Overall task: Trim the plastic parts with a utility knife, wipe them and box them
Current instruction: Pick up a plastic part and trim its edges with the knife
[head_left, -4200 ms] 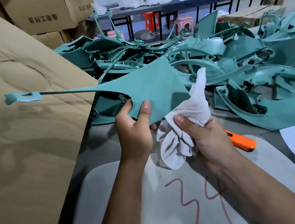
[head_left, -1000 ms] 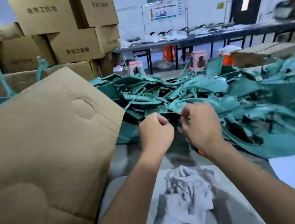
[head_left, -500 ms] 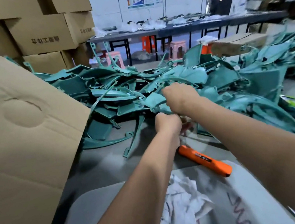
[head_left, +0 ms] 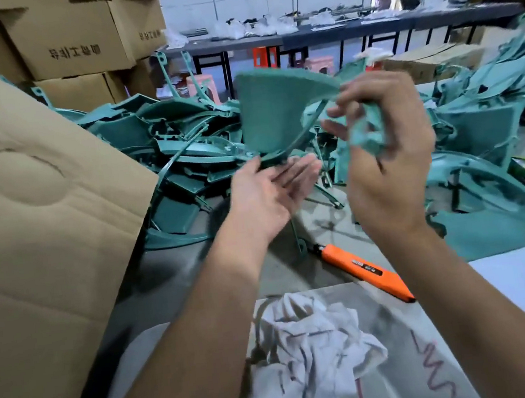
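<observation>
Right hand (head_left: 388,165) pinches teal fan-shaped plastic part (head_left: 273,115), lifted above pile at worktop's far edge. Left hand (head_left: 269,188), fingers spread, supports underneath. Steady part before reaching for orange utility knife (head_left: 365,269).

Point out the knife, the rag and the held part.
knife (head_left: 365,269), head view, middle of its orange handle.
rag (head_left: 318,353), head view, centre of the crumpled cloth.
held part (head_left: 273,115), head view, its flat green panel.
</observation>
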Tool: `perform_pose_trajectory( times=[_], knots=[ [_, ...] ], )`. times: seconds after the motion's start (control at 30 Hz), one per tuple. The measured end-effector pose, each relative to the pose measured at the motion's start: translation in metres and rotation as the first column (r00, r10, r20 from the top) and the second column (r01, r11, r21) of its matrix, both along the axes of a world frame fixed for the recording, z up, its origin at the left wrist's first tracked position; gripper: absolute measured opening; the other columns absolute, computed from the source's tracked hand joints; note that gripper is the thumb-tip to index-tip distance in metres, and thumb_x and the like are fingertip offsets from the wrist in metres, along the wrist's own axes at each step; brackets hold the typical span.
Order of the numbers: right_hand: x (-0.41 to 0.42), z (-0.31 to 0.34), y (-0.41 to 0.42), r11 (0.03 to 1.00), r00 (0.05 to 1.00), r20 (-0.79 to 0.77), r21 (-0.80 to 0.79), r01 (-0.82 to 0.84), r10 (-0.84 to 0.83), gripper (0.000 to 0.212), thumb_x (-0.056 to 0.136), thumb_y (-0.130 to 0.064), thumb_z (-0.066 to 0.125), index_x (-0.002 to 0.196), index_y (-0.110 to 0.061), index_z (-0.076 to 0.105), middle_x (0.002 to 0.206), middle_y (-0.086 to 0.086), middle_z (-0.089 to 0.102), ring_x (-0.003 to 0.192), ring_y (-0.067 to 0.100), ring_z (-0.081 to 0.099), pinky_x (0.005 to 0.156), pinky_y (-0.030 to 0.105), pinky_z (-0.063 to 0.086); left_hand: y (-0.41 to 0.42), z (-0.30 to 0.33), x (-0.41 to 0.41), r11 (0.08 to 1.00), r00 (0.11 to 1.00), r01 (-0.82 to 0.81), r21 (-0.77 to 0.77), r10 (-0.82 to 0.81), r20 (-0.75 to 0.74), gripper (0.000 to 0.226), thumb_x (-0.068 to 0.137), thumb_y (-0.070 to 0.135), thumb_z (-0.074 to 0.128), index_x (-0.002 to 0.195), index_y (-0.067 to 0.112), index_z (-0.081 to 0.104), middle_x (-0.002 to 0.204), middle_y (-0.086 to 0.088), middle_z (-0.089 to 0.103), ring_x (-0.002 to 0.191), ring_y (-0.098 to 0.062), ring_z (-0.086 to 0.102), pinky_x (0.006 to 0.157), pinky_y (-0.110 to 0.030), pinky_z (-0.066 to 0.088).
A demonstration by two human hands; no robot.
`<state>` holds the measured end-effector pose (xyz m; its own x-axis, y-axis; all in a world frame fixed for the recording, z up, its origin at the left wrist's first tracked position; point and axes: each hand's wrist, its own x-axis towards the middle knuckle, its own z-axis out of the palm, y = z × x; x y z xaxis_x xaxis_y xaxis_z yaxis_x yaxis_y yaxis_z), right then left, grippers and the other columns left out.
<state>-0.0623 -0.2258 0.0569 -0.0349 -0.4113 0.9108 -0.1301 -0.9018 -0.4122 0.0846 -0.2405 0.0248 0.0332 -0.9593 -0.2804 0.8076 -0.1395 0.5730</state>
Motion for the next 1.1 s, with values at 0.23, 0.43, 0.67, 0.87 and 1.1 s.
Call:
perform_pose_trajectory(
  times=[0.23,0.43,0.67,0.87,1.1],
  knots=[
    [0.002,-0.043,0.039,0.935,0.955,0.181,0.223,-0.274,0.236,0.018,0.111,-0.002,0.045,0.110,-0.002,0.064,0.132,0.015,0.061,0.121,0.036,0.066,0.093,0.046,0.061,0.051,-0.014,0.019,0.977,0.986,0.151,-0.153,-0.137,0.097,0.076,0.104,0.052,0.041,0.146,-0.011,0.038,0.128,-0.026,0.066,0.113,-0.042,0.068,0.078,-0.035,0.063],
    [-0.016,-0.049,0.011,0.863,0.765,0.640,0.424,-0.275,-0.071,0.018,0.107,-0.003,0.050,0.097,-0.007,0.064,0.114,0.017,0.065,0.112,0.039,0.071,0.094,0.038,0.060,0.051,-0.011,0.021,0.975,0.981,0.156,-0.156,-0.135,0.137,0.072,0.103,0.053,0.044,0.149,-0.002,0.037,0.133,-0.026,0.063,0.121,-0.046,0.063,0.090,-0.041,0.060],
    [-0.046,-0.063,-0.013,0.861,0.686,0.717,0.422,-0.286,-0.123,0.018,0.110,-0.004,0.045,0.099,-0.001,0.059,0.103,0.018,0.065,0.106,0.036,0.075,0.101,0.042,0.058,0.034,-0.007,-0.003,0.984,0.967,0.138,-0.113,-0.109,0.230,0.068,0.096,0.045,0.060,0.146,0.001,0.043,0.134,-0.025,0.063,0.115,-0.043,0.067,0.093,-0.045,0.059],
    [-0.031,-0.071,0.001,0.721,0.810,0.530,0.455,-0.523,0.253,0.018,0.109,-0.005,0.048,0.105,-0.008,0.065,0.113,0.014,0.075,0.107,0.036,0.075,0.089,0.036,0.062,0.035,-0.006,-0.004,0.962,0.928,-0.162,-0.219,0.224,0.298,0.050,0.094,0.026,0.068,0.134,0.004,0.047,0.124,-0.020,0.070,0.098,-0.039,0.074,0.077,-0.041,0.064],
    [-0.026,-0.094,0.008,0.934,0.852,-0.520,0.328,0.143,0.053,0.014,0.096,-0.008,0.070,0.105,-0.019,0.070,0.098,-0.009,0.071,0.090,0.014,0.069,0.083,0.031,0.057,0.052,-0.031,0.050,0.864,0.825,-0.479,-0.154,0.503,0.256,0.026,0.103,0.011,0.052,0.129,0.009,0.055,0.077,-0.007,0.072,0.048,-0.010,0.058,0.042,-0.018,0.043]
  ],
)
